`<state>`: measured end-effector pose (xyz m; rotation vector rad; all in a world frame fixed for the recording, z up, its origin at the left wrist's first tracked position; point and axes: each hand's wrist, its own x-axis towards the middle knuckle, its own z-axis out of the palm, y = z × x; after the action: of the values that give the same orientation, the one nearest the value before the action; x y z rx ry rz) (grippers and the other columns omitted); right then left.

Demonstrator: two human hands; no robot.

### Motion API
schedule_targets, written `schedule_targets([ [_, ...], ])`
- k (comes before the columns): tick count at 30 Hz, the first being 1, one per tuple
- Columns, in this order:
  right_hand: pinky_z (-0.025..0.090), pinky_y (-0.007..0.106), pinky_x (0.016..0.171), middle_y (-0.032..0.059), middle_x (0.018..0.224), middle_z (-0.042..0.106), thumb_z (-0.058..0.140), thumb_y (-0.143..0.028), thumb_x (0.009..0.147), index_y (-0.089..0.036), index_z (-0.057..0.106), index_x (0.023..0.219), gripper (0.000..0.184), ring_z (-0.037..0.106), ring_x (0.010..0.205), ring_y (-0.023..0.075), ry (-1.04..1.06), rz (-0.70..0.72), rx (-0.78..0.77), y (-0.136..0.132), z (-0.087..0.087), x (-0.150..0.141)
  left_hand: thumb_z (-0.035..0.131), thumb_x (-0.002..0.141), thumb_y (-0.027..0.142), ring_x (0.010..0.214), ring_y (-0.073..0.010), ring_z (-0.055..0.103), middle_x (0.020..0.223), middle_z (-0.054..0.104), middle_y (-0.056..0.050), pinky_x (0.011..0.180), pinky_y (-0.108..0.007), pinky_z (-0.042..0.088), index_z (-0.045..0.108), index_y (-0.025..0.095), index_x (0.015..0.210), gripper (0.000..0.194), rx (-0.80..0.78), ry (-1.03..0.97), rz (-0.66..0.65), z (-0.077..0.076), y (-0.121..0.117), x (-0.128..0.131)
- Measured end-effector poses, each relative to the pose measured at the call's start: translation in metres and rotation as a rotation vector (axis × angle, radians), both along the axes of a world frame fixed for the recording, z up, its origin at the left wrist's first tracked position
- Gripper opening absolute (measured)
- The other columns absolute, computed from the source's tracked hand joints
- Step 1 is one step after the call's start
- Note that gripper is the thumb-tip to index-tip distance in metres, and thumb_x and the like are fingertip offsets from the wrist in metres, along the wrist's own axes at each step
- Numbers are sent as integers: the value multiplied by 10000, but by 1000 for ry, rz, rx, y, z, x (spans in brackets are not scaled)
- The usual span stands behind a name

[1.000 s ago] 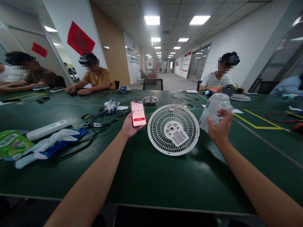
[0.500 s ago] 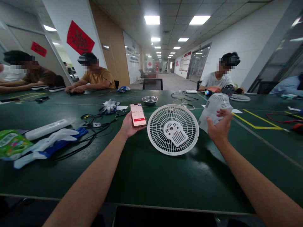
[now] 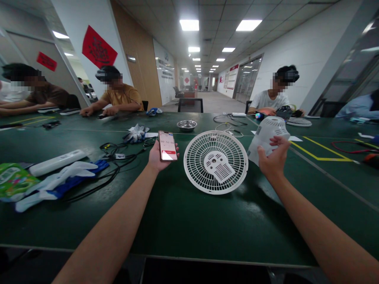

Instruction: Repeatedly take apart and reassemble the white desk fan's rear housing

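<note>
My left hand (image 3: 156,156) is closed round a phone (image 3: 168,146) whose lit screen shows a timer and a red button. In my right hand (image 3: 274,156) is a pale plastic housing (image 3: 268,134) with vent slots at its top, gripped at its right side between thumb and fingers. Between the two hands a round white fan grille (image 3: 195,157) rests on the green table, a slotted plate at its centre. A white cable (image 3: 229,127) lies just behind the grille.
A steel bowl (image 3: 186,126) stands beyond the phone. To the left are black cables (image 3: 118,167), a long white device (image 3: 57,162), work gloves (image 3: 63,177) and a green packet (image 3: 14,181). Yellow tape (image 3: 316,152) marks the table at right. Several people sit across the table.
The phone in my left hand has moved slightly left and turned more upright. My right hand keeps hold of the housing; the grille stays put.
</note>
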<state>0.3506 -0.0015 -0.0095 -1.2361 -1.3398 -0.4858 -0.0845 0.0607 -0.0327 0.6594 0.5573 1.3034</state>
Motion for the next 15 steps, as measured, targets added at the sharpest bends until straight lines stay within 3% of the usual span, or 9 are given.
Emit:
schedule_targets([
  [9,468,471,874,82,1140,491,657,-302,746,-212,422,1264,575,522,975,247,8,6,2,-1,1,-1,286,986,607,873,-273,670,1151,662,-159,744,-462,563,525,195,1383,620,-64,-23,39,-2,7,-5],
  [15,449,495,917,103,1153,481,644,-300,752,-189,424,1267,571,510,990,258,15,23,5,-1,-1,0,270,964,648,930,-303,670,1143,655,-182,725,-472,564,566,176,1318,660,-275,46,67,-1,8,-12],
])
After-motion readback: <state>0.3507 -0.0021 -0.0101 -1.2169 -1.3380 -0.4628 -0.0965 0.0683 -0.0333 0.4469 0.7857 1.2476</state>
